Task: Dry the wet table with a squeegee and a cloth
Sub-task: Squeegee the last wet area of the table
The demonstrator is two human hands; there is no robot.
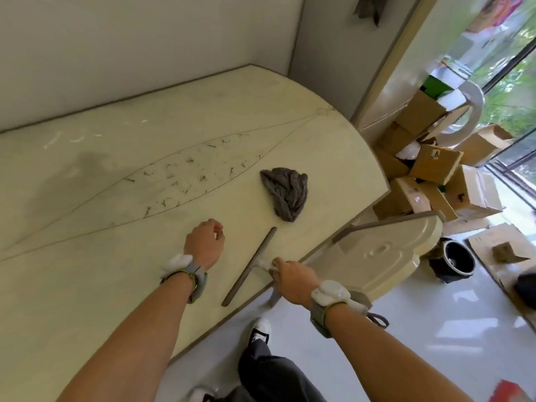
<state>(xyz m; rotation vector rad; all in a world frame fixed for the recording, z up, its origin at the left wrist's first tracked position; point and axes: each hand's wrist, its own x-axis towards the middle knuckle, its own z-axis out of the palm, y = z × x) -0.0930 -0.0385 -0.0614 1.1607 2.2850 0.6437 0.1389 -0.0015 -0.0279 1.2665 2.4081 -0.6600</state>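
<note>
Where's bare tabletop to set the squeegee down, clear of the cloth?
Bare table lies left of the left hand, toward the near edge, and beyond the cloth toward the wall. It is crowded by the curved edge: cloth, squeegee and right hand sit close together.

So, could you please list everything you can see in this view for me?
table: one, cream, left and centre
squeegee: one, grey blade, white handle, on the table near its front edge
cloth: one, grey, crumpled on the table beyond the squeegee
hanging rag: one, grey, on the wall, top
cardboard boxes: several, brown, piled right of the table
chair: one, cream, beside the table's right edge
bucket: one, black, on the floor right of the chair
left hand: one, fingers curled, nothing visible in it, over the table
right hand: one, gripping the squeegee handle
</note>
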